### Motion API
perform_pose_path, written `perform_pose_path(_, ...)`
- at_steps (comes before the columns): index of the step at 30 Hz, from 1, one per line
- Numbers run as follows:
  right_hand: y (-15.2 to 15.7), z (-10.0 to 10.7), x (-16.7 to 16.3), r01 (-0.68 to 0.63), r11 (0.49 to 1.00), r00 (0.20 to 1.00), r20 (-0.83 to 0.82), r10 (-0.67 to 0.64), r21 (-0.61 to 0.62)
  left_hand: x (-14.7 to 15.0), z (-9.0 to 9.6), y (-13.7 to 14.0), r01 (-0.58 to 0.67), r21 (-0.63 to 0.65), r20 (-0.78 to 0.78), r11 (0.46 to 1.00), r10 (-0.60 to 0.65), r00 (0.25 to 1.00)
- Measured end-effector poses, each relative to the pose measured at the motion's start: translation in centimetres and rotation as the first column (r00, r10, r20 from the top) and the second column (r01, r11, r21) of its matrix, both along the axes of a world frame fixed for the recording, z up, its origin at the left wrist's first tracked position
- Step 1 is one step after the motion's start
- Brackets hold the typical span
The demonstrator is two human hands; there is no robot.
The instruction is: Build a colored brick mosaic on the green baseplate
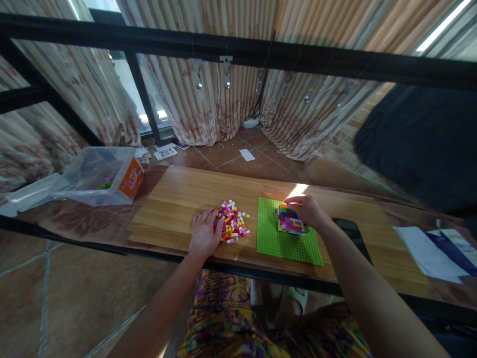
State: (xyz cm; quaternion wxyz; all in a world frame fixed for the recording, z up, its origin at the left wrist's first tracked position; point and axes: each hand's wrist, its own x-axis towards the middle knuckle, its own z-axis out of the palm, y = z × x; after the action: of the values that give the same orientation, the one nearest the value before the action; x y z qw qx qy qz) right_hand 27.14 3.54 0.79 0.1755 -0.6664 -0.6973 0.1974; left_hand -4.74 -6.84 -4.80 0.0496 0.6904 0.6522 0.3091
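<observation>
A pile of small loose building bricks (pixel 234 223) in pink, white, yellow, red and blue lies on the wooden board. My left hand (pixel 205 232) rests at its left edge, fingers stretched out and fingertips touching the nearest bricks. Right of the pile lies a green studded baseplate (pixel 270 246). On it stands a low, multicoloured brick structure (pixel 289 223). My right hand (pixel 308 211) reaches over this structure from the right, its fingers drawn together at the far upper edge. Whatever is between those fingertips is too small to make out.
The wooden board (pixel 179 194) lies on a dark-framed table. A black phone (pixel 352 231) lies right of the baseplate, with papers (pixel 428 251) farther right. At the left stands a clear plastic box (pixel 100 194) holding a few pieces. A black bar (pixel 246 49) crosses beyond the table.
</observation>
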Motion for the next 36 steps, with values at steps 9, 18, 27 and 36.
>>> perform_pose_path(9, 0.8, -1.5, 1.1, -0.022, 0.999, 0.990, -0.138, 0.017, -0.033, 0.0, -0.1, -0.1, 0.003, -0.002, -0.012, 1.000, -0.003, 1.000)
perform_pose_path(18, 0.5, -1.1, 1.2, -0.003, 1.000, 0.983, -0.186, -0.002, -0.024, 0.0, 0.1, 0.0, -0.009, -0.004, -0.008, 1.000, 0.009, 1.000)
perform_pose_path(27, -2.8, 3.3, -0.6, 0.113, 0.929, 0.985, -0.159, -0.060, 0.354, 0.0, 0.1, -0.1, -0.001, -0.009, -0.020, 1.000, 0.001, 1.000)
perform_pose_path(36, -5.7, -0.8, -9.9, -0.349, 0.910, 0.929, -0.046, 0.368, 0.225, 0.2, 0.2, -0.2, -0.011, -0.049, -0.007, 0.999, 0.011, 1.000)
